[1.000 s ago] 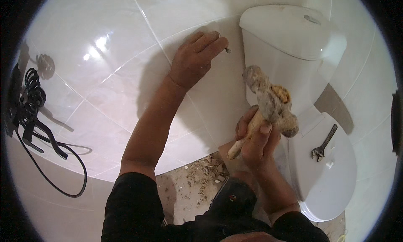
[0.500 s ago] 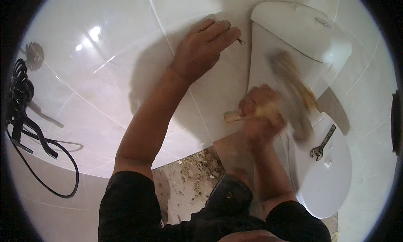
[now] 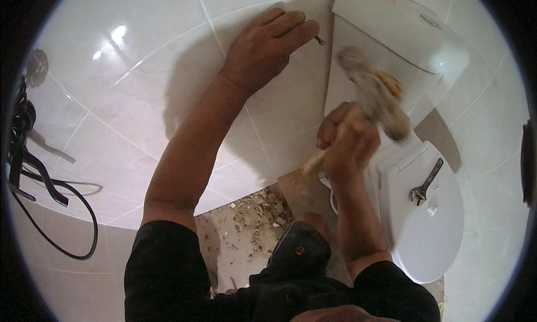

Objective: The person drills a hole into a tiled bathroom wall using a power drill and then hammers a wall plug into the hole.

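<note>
Mallet [image 3: 373,93] blurred — right grip [image 3: 351,146] wrapped round handle [image 3: 312,164]; left grip [image 3: 262,49] pinching thin rod [image 3: 320,41] — maybe metal — near tiled wall [image 3: 134,104].

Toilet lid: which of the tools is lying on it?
The adjustable wrench, lying there with no hand on it; the mallet is in the right hand, the thin metal piece in the left hand.

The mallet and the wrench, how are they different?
The mallet is in the right hand; the wrench lies on the toilet lid. The mallet looks bulky, the wrench slim. The mallet is pale and blurred, the wrench darker and sharper. Both have a handle and a wider head.
</note>
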A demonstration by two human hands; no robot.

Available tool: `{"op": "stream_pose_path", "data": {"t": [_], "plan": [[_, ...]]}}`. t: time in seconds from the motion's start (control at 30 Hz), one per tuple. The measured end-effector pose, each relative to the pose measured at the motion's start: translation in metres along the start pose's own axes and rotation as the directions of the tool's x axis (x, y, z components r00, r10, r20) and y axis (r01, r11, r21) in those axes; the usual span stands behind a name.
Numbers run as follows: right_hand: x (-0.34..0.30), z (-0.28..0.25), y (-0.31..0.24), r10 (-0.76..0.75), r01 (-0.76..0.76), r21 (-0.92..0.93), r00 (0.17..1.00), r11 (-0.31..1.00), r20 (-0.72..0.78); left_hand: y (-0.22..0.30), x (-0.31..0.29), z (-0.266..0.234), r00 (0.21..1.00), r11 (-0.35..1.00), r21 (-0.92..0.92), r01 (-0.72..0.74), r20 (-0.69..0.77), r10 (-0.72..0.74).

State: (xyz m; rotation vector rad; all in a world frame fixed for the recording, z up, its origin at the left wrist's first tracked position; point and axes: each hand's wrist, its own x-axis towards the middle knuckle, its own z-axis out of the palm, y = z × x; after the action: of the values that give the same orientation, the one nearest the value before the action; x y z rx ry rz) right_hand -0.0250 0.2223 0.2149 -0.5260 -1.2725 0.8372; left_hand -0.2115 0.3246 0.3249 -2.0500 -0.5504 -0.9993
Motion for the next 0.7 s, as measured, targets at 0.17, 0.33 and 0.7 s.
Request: {"op": "stream_pose_path", "data": {"t": [0.17,0.33,0.7], "plan": [[0.007,0.012,0.012,-0.205,0.205,0.325,0.978,0.923,-0.036,0.001,-0.001,0.005,1.000,1.000,-0.021,0.015,0.011,-0.014],[0.004,0.009,0.000,-0.082,0.083,0.071,0.997,0.994,-0.015,0.003,-0.001,-0.003,0.999,0.997,-0.060,0.044,0.020,-0.043],[0.008,0.012,-0.002,-0.190,0.185,0.258,0.982,0.948,-0.004,0.004,0.009,-0.010,0.999,0.996,-0.082,-0.031,-0.039,0.028]]}}
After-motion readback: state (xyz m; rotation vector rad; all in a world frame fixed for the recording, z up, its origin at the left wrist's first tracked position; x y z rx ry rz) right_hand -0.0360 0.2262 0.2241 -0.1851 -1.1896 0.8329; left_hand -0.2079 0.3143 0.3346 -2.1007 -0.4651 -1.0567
